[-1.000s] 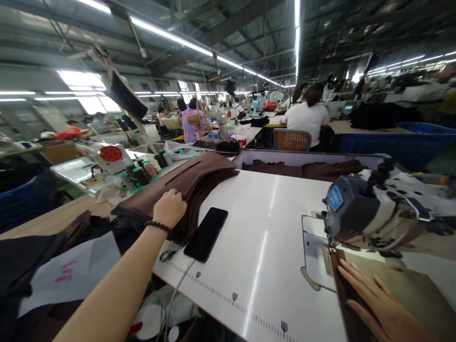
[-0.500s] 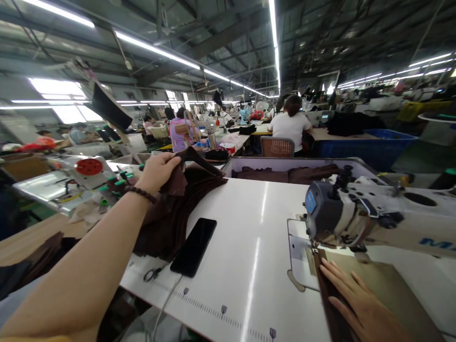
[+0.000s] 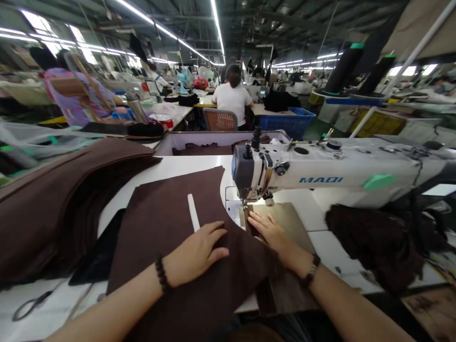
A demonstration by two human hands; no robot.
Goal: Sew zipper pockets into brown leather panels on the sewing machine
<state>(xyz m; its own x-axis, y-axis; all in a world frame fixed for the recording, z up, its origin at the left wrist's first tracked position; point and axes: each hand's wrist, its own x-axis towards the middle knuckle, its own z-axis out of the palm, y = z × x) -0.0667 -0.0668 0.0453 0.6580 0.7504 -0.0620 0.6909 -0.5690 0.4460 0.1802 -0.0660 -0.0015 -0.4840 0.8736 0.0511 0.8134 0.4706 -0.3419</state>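
A brown fabric piece (image 3: 167, 213) with a long slit lies spread on the white sewing table (image 3: 185, 164) in front of me. My left hand (image 3: 197, 251) rests flat on it, fingers stretched out, near the slit's lower end. My right hand (image 3: 272, 232) lies flat, fingers extended, on a tan and brown piece (image 3: 285, 216) just below the needle of the white sewing machine (image 3: 320, 171).
A thick stack of brown cut pieces (image 3: 60, 199) lies at the left, with scissors (image 3: 30, 304) near the front edge. A dark fabric heap (image 3: 374, 242) sits at the right. A person in white (image 3: 233, 97) sits ahead at another bench, beside a blue bin (image 3: 287, 123).
My left hand lifted a brown piece off the stack and brought it right, laying it flat on the table. My view swung right toward the machine. The right hand stayed on the piece under the needle.
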